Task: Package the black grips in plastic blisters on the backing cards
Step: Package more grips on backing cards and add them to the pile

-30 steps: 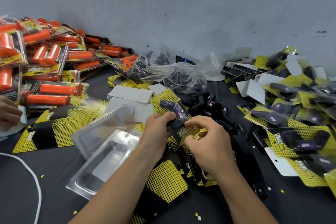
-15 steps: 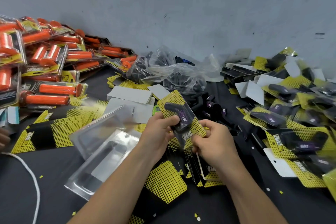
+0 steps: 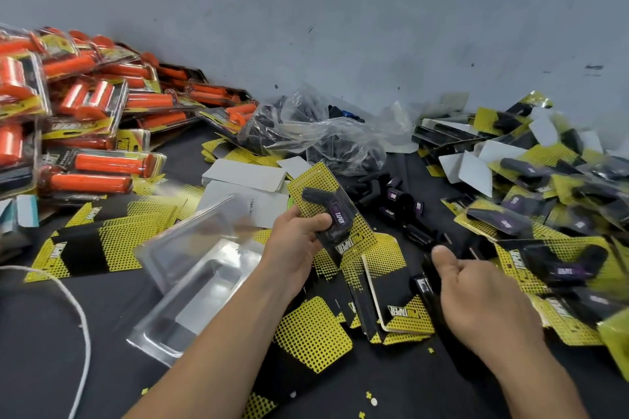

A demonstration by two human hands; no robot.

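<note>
Head view: closed pack in one hand, the other hand down among the stock

On the dark table (image 3: 51,333), a heap of finished black packs (image 3: 544,214) lies to the right and a heap of orange-grip packs (image 3: 102,163) to the left. Empty blisters (image 3: 204,269) and loose backing cards (image 3: 313,333) lie near the middle. The left hand (image 3: 296,248) holds a closed pack (image 3: 343,231) above the table, fingers and thumb wrapped round its edge. A black grip (image 3: 323,201) sits under the pack's blister. The right hand (image 3: 483,296) is curled low over the cards, and whether it holds a loose grip cannot be told. Good practice here is probably to check that the blister edges sit flush on the card before adding the pack to the right-hand heap, and to pick up one grip only. Compared with half a second before, the right hand has left the pack and dropped to the right; the left hand alone keeps hold of it.
</note>
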